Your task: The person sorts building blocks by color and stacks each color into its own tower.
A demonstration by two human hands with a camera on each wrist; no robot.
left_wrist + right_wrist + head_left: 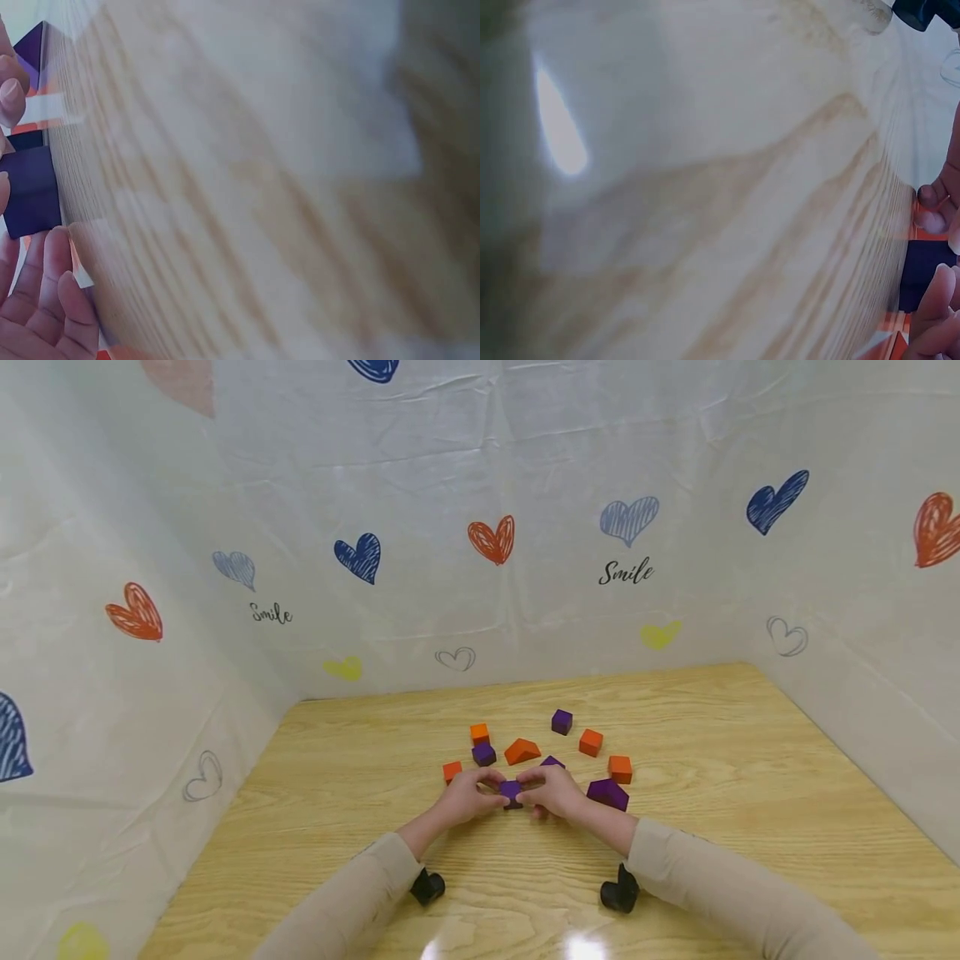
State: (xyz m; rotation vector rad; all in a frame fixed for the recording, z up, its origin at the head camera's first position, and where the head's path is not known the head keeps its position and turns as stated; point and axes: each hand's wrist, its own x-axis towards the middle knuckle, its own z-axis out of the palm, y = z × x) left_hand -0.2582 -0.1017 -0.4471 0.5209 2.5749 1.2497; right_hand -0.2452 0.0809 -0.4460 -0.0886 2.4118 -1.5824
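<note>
A small purple cube [512, 792] sits on the wooden table [750, 752], pinched from both sides. My left hand [472, 795] grips its left side and my right hand [550, 791] grips its right side. In the left wrist view the same purple cube [30, 191] shows at the left edge between fingertips [56, 266]. The right wrist view catches that purple cube [926, 274] at its right edge beside fingertips [934, 300]. Around the hands lie orange cubes [452, 771] [619, 768], a purple cube [483, 753], an orange wedge-roofed block [522, 750] and a larger purple block [608, 793].
Farther back stand an orange cube [479, 732], a purple cube [562, 721] and another orange cube [591, 742]. White sheets printed with hearts [495, 539] wall the table on three sides. Black wrist camera mounts [619, 891] hang under both sleeves.
</note>
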